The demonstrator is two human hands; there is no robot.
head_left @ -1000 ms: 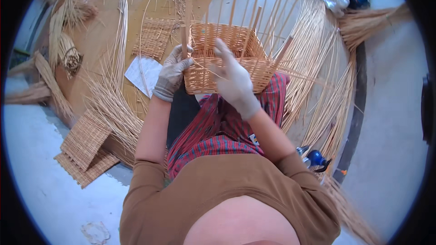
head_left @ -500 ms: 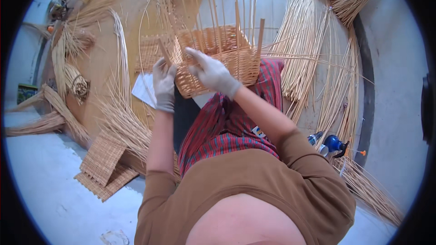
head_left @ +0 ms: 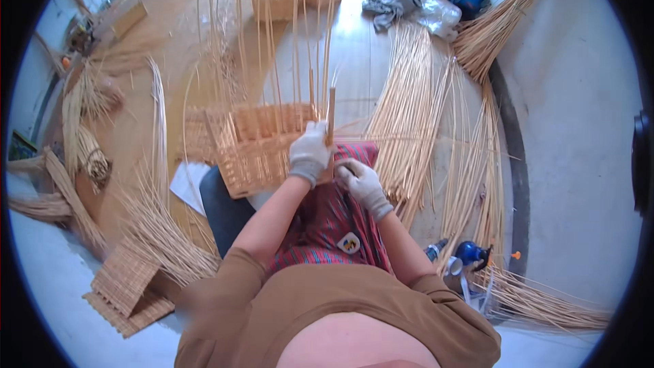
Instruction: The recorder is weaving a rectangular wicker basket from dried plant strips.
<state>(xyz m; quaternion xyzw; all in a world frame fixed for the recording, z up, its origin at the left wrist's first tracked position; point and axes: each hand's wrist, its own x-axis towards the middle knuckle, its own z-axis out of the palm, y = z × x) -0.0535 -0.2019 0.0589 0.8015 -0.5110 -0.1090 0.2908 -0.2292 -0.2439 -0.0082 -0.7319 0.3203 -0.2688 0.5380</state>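
A half-woven wicker basket (head_left: 255, 163) rests across my lap, its tall uprights (head_left: 269, 61) rising from the walls. Gloved in pale grey, my left hand (head_left: 310, 150) is closed over the basket's near right corner, beside a thick corner post (head_left: 331, 112). My right hand (head_left: 360, 182), also gloved, is just outside that corner with its fingers curled together; whatever they pinch is too small to make out. Long loose strands (head_left: 409, 138) stretch rightward from the basket's right end.
Cane bundles (head_left: 415, 95) lie on the right floor, more (head_left: 170, 232) at left. Finished baskets (head_left: 276, 0) stand at the back. Woven panels (head_left: 126, 279) lie lower left. A blue spray bottle (head_left: 470, 252) and a tape roll (head_left: 452, 266) are near my right elbow.
My left hand has moved from the basket's left end to its right corner. My right hand has left the near wall for outside that corner. The view has shifted, showing more at the back.
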